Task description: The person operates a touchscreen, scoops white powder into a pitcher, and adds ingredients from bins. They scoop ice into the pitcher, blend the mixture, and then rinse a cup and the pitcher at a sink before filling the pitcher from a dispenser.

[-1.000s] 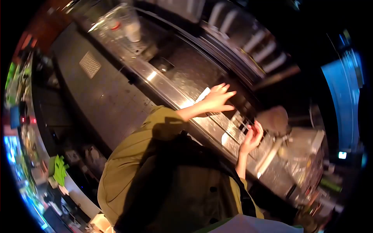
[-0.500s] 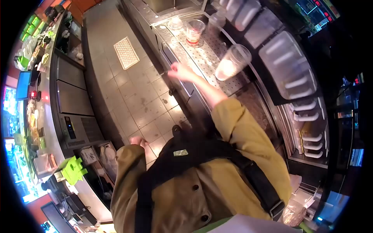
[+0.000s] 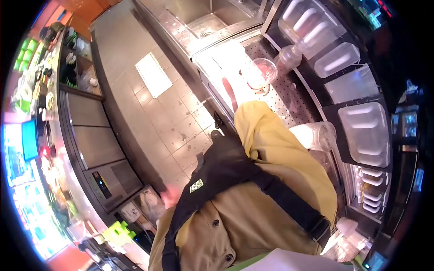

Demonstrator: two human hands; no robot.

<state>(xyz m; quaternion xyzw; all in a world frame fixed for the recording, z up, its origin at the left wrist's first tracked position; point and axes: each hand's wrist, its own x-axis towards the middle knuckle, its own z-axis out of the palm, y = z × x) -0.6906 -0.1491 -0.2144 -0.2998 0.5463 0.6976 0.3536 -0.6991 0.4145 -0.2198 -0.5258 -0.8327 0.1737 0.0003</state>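
Observation:
My right hand reaches over the perforated metal drainboard, left of a clear cup with reddish colour in it. Strong glare washes out its fingers, so I cannot see whether it holds anything. Behind that cup stands a clear bottle-like vessel. A tall clear container appears at the drainboard's near end, beside my right sleeve. My left hand hangs low by my left side, over the floor, smeared by motion; its fingers cannot be made out.
Beyond the drainboard is a steel sink. Clear plastic bins line the right side. Across the tiled aisle runs a counter with steel fridge doors and a bright green object. A pale plate lies in the floor.
My view has shifted, bringing more of the sink into sight. My right hand has reached over the drainboard towards the reddish cup. Glare there is stronger. My left hand stays low.

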